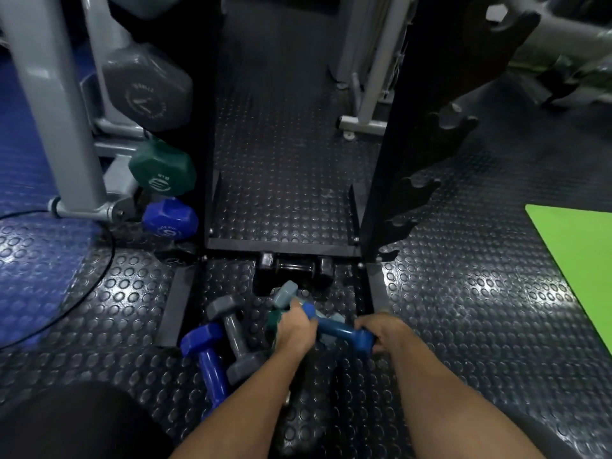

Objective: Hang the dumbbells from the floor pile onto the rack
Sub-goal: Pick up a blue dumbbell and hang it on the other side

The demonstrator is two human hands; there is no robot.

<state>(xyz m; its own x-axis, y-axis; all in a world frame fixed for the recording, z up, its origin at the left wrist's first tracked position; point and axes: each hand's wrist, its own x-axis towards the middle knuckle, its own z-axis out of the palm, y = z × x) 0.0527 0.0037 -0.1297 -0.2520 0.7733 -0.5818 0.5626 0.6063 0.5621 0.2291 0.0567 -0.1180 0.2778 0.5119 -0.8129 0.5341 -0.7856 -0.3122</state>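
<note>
Both my hands, left hand (295, 329) and right hand (381, 331), grip the blue dumbbell (336, 327); I should lift it level toward the rack (405, 180) at one o'clock.

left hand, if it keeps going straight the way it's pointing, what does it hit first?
Probably the light grey dumbbell just beyond the left hand, then the black dumbbell by the rack's base bar. Depth is hard to judge.

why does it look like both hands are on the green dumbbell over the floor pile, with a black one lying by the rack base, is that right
Not quite: the dumbbell is blue, not green. The head view shows the left hand and the right hand each gripping one end of it over the floor pile, and the black dumbbell does lie by the rack base.
</note>
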